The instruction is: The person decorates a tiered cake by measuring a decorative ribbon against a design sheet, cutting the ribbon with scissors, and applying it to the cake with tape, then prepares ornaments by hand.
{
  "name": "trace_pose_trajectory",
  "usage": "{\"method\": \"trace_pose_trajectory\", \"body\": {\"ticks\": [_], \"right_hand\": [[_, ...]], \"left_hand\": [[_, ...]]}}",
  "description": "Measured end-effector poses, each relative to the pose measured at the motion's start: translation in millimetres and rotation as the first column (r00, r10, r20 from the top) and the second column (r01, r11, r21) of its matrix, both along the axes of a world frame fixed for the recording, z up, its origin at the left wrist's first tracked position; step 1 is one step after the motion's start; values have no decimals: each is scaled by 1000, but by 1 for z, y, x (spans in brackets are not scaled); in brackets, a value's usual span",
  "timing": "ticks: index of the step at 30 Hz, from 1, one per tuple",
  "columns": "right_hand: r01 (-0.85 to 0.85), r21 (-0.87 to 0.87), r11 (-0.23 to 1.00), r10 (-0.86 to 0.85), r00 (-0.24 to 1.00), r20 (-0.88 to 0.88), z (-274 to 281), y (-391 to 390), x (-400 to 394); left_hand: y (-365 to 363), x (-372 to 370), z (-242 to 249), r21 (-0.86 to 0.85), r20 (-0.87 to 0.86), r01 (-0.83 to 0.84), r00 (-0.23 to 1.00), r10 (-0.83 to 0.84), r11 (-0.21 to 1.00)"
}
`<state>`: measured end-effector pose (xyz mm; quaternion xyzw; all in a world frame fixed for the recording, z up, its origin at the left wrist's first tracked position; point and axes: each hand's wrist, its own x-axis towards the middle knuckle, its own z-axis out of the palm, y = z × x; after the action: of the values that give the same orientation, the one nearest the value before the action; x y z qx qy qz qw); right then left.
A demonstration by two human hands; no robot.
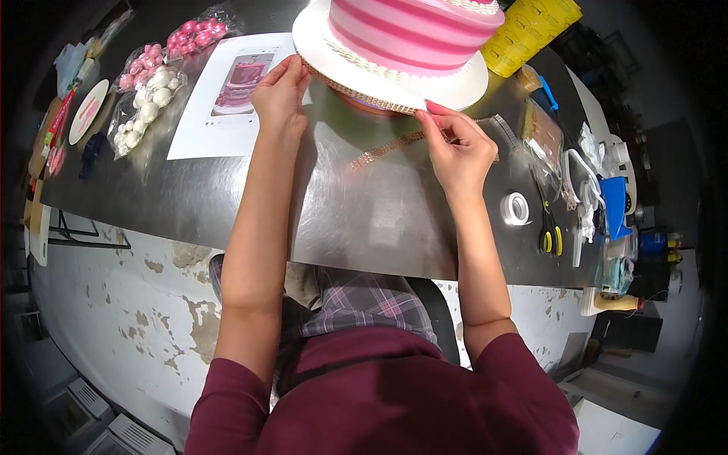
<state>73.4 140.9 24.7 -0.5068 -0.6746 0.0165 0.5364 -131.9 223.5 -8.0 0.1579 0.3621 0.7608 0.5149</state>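
Note:
A pink striped cake (413,38) with white piped borders stands on a round white cake board (311,34). Along the board's front edge runs a sparkly rhinestone ribbon (356,92). My left hand (280,95) pinches the ribbon at the board's left side, fingers closed. At the front right, my right hand (460,148) pinches the same ribbon between thumb and forefinger. The ribbon's loose length trails behind my right hand and lies on the metal table (364,220). Beneath the board, a stand is mostly hidden.
Left lie a printed cake picture (193,129) and bags of pink balls (199,34) and white balls (148,110). Right are a white tape roll (516,208), scissors with yellow-and-black handles (551,231), a yellow patterned roll (531,34) and a blue scraper (616,206).

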Motion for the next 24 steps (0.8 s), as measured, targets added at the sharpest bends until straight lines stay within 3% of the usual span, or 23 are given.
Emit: {"method": "trace_pose_trajectory", "body": {"ticks": [11, 19, 24], "right_hand": [[19, 147, 989, -22, 1000, 17, -15, 7, -2], [47, 220, 974, -40, 999, -36, -21, 12, -7], [34, 158, 987, -29, 999, -33, -16, 7, -18]], "left_hand": [[2, 1, -2, 21, -2, -8, 1000, 8, 1000], [-26, 25, 0, 85, -151, 8, 989, 5, 996], [-51, 51, -3, 119, -448, -109, 881, 151, 987]]}}
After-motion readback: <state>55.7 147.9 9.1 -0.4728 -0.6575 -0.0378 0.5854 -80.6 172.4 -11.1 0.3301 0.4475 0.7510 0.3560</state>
